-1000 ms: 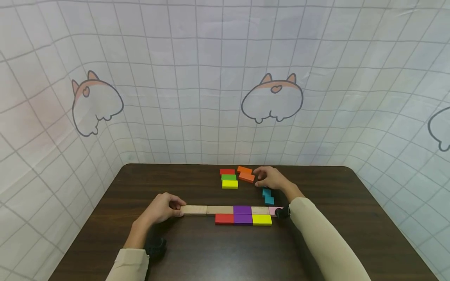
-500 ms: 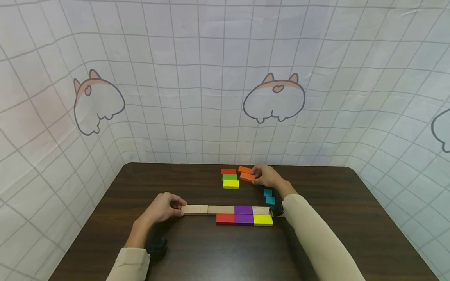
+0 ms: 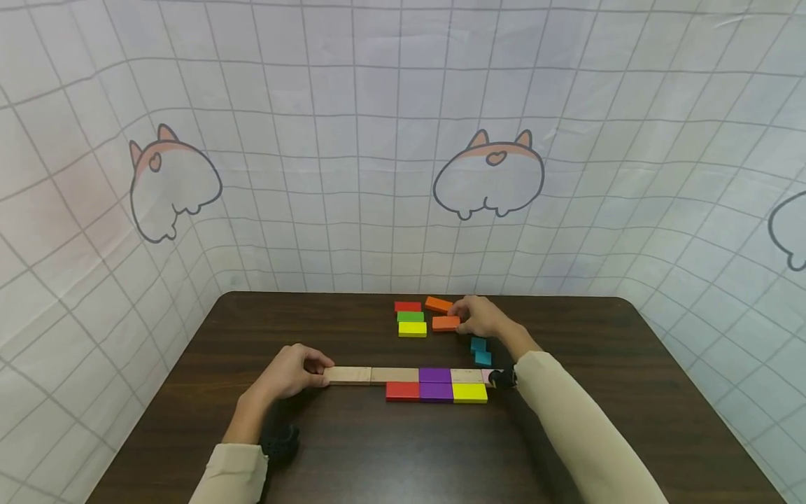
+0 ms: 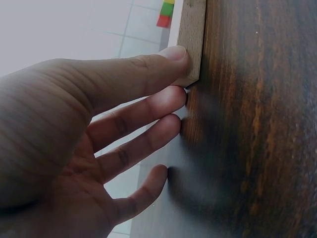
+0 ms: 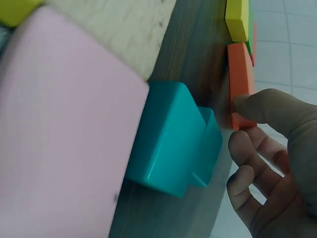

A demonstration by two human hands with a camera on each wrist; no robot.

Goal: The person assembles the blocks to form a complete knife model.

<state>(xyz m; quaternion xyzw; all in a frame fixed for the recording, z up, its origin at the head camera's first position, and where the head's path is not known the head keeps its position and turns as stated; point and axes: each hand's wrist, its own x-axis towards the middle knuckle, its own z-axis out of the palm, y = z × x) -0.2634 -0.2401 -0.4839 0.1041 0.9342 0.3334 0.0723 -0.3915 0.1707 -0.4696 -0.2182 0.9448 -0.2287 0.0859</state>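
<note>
My left hand [image 3: 290, 374] holds the left end of a plain wooden block [image 3: 348, 376], which ends a row of blocks lying flat. In the left wrist view the thumb presses the near face of that wooden block [image 4: 190, 42]; the index finger is mostly hidden. At the back, my right hand [image 3: 483, 319] pinches the right end of the nearer orange block [image 3: 444, 324]. The right wrist view has the thumb on the face of this orange block [image 5: 239, 74]. A second orange block [image 3: 438, 304] lies slanted behind it, close to the right fingertips.
Left of the orange blocks lie a red block [image 3: 408, 306], a green block [image 3: 411, 317] and a yellow block [image 3: 412, 330]. Two teal blocks [image 3: 482, 358] lie under the right forearm. Purple blocks [image 3: 435, 392], a red, a yellow and a pink one join the front rows.
My right hand has reached left and taken hold of the nearer orange block. That block has turned from slanted to nearly straight, apart from the other orange one. The left hand stays put.
</note>
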